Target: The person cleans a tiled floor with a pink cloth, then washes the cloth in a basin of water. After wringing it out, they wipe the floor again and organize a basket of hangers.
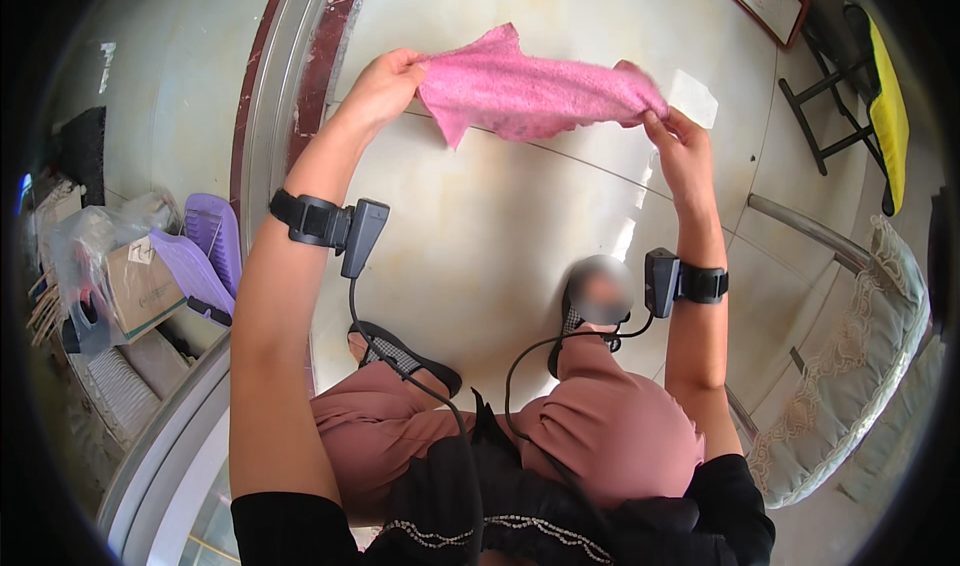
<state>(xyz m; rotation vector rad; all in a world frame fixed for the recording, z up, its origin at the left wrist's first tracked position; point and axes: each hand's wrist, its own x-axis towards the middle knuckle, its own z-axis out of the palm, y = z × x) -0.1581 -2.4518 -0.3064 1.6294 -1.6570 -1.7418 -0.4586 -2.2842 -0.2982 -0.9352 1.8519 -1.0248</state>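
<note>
A pink cloth (pixel 532 90) with ragged edges is stretched sideways between my two hands, above the tiled floor (pixel 480 213). My left hand (pixel 386 86) pinches its left end, where one corner hangs down and another sticks up. The right end is bunched between the thumb and fingers of my right hand (pixel 681 142). Each forearm wears a black strap with a small black device, the left device (pixel 365 237) and the right device (pixel 661 282), and a cable runs from each toward my body.
A metal door track (pixel 281 63) runs along the left. Beyond it lie a purple plastic dustpan (pixel 199 255) and a cardboard box (pixel 146 288) partly under clear plastic. At right stand a folding stool with a yellow seat (pixel 889 116) and a chair with a lace-trimmed cover (pixel 832 386).
</note>
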